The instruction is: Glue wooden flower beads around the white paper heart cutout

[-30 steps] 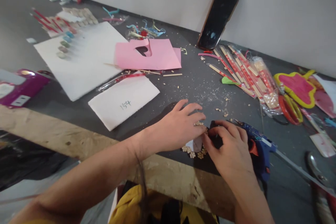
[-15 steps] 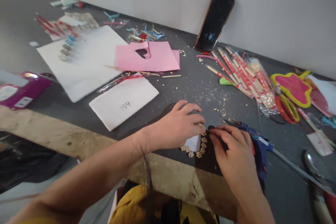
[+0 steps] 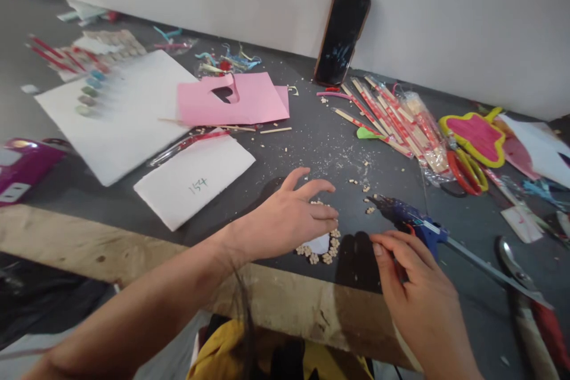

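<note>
Your left hand (image 3: 291, 217) lies back-up over a ring of small wooden flowers (image 3: 333, 244) set around a piece of white card (image 3: 319, 243), near the front edge of the grey table (image 3: 472, 234). Its fingers are spread, the far two lifted and the nearer two reaching over the ring; the thumb is hidden, so you cannot tell whether it has hold of anything. Your right hand (image 3: 423, 291) is to the right of the ring and apart from it, thumb and forefinger tips drawn together, with a gap further back between them; whether something small is pinched there, you cannot tell. Just beyond that hand lies the blue glue gun (image 3: 412, 214), its nozzle pointing left, a long glue stick (image 3: 485, 267) running out of its back end toward the pliers (image 3: 516, 264) at your right. Crumbs (image 3: 333, 160) are scattered across the middle. Past them, wrapped chopsticks (image 3: 387, 113) lie near the scissors (image 3: 465, 172), and a phone (image 3: 342, 38) leans on the wall (image 3: 423, 24). To your left are pink paper (image 3: 253, 98), a white slab (image 3: 196, 181) marked 154 and a bigger white board (image 3: 129, 119).
</note>
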{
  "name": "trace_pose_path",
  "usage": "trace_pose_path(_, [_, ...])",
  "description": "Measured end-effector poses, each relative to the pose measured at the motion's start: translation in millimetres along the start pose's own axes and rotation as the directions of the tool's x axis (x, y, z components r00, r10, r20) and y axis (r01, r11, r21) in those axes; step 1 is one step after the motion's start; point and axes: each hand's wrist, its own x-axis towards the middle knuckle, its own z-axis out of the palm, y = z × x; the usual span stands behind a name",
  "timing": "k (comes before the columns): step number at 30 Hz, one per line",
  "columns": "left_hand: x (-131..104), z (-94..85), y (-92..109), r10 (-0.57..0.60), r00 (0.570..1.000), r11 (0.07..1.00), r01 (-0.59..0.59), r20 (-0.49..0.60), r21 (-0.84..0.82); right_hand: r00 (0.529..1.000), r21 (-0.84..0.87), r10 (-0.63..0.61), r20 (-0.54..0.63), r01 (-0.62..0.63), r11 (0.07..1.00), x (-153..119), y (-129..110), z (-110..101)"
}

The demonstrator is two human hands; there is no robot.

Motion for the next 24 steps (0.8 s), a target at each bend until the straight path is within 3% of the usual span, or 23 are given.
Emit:
trace_pose_path(4, [0.3,-1.1,-0.6,0.005,1.000,1.000,-0.005,0.020,-0.019,0.998,-0.026,0.056,0.025,-0.055,0.998,-8.1,5.8,-5.2])
trace_pose_path(8, [0.8,-2.0,-0.9,0.011,0.999,0.999,-0.010,0.036,-0.039,0.967,-0.178,0.256,-0.014,-0.254,0.951,-12.3,21.0,-17.2])
trace_pose_path(11, [1.5,-2.8,-0.6,0.005,1.000,0.998,-0.003,0.031,-0.055,0.887,-0.252,0.459,-0.048,-0.455,0.854,-12.8,35.8,-24.4])
trace_pose_path(14, [1.6,-3.4,-0.7,0.012,0.999,0.998,-0.010,0.033,-0.068,0.780,-0.225,0.625,0.024,-0.605,0.764,-11.1,48.1,-24.5])
trace_pose_path(20, [-0.1,-1.6,-3.4,0.028,0.999,0.997,-0.024,0.044,-0.080,0.688,-0.013,0.714,0.131,-0.719,0.695,2.6,53.0,-23.7])
trace_pose_path(24, [-0.7,0.2,-5.2,0.031,0.999,0.996,-0.029,0.021,-0.089,0.566,0.240,0.800,0.201,-0.820,0.520,7.8,47.8,-33.2])
